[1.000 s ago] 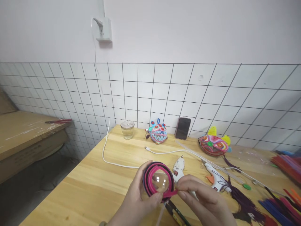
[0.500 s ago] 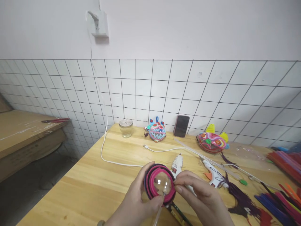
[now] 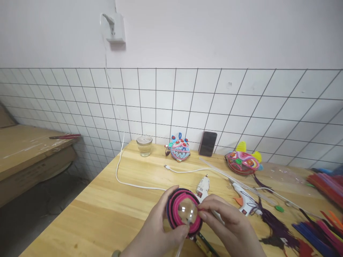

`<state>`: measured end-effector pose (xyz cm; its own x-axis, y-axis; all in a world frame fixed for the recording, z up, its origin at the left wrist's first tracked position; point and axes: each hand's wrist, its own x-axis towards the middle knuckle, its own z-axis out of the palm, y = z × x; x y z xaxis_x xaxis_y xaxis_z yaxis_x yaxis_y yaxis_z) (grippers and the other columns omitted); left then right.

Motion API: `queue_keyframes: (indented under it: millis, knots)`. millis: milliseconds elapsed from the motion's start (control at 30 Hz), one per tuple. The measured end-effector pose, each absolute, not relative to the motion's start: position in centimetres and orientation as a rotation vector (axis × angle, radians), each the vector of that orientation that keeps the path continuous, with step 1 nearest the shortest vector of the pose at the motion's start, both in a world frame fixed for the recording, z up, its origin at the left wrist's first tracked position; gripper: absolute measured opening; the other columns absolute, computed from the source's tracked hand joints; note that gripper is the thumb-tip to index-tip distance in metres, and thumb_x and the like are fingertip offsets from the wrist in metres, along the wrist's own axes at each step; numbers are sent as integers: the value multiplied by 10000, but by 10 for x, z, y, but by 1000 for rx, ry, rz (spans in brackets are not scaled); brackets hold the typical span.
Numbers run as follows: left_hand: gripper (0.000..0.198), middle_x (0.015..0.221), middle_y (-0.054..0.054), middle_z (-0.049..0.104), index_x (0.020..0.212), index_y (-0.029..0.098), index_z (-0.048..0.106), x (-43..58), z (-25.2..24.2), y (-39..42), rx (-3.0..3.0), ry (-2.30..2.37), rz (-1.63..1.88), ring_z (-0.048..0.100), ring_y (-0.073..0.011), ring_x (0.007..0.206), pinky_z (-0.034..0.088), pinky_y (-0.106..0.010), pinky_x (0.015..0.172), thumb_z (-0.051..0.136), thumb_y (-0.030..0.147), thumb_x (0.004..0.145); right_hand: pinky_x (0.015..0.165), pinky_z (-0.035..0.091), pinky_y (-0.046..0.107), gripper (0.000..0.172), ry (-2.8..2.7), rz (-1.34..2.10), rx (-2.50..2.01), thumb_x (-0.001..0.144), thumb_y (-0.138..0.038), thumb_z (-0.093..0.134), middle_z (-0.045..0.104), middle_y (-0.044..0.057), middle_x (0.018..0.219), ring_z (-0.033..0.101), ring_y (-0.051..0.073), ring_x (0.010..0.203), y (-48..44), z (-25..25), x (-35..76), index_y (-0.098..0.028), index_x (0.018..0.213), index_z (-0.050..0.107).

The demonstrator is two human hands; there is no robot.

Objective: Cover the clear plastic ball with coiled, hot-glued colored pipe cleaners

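My left hand [image 3: 155, 232] is wrapped round a clear plastic dome [image 3: 187, 210] that is ringed with pink, black and purple fuzzy pipe cleaners [image 3: 175, 210]. My right hand [image 3: 230, 228] pinches the pink strip at the dome's right edge, fingers pressed together against it. Both hands hold the piece just above the wooden table [image 3: 107, 210], near its front edge. A thin clear stick [image 3: 179, 248] pokes down below the dome.
Two white glue guns [image 3: 203, 185] [image 3: 245, 201] lie just behind the hands. A white cable [image 3: 125, 182] runs from the wall socket [image 3: 115, 28]. At the back stand a glass jar [image 3: 144, 145], two finished colourful pieces [image 3: 180, 149] [image 3: 242, 162] and a phone [image 3: 208, 143]. Loose pipe cleaners [image 3: 318, 228] fill the right.
The loose pink end that stuck out at the lower right is now pressed flat against the ring. My right fingers have moved up along the dome's edge.
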<state>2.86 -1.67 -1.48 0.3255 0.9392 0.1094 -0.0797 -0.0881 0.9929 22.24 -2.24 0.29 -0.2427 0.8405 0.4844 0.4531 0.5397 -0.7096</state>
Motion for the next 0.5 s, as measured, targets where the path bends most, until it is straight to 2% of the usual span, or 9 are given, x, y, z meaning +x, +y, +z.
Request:
queue_keyframes:
  millis: [167,367,500]
  knots:
    - [686,1253,-105,587,1284,219,417,29,-15,-17,1353,888,1065,521,-294,1172,357,-440,1033,671,81,662,626,502,226,65,-1902,550,-1079,848,-217,585,629,7,728,622,155,683,-24,2,222,-240,844,646]
    - [702,1287,-137,555,1309,205,370,26,-8,-18,1306,843,997,490,-299,1204,328,-458,1044,707,189,694,624,506,231,64,-1878,532,-1090,850,-231,582,626,8,719,621,158,678,-24,-2,221,-241,825,641]
    - [831,1288,-128,550,1306,226,329,27,-11,-16,1236,707,989,499,-296,1194,370,-432,1004,779,162,611,631,512,222,41,-1864,525,-1083,837,-233,603,639,7,729,629,154,679,-24,-6,220,-240,831,642]
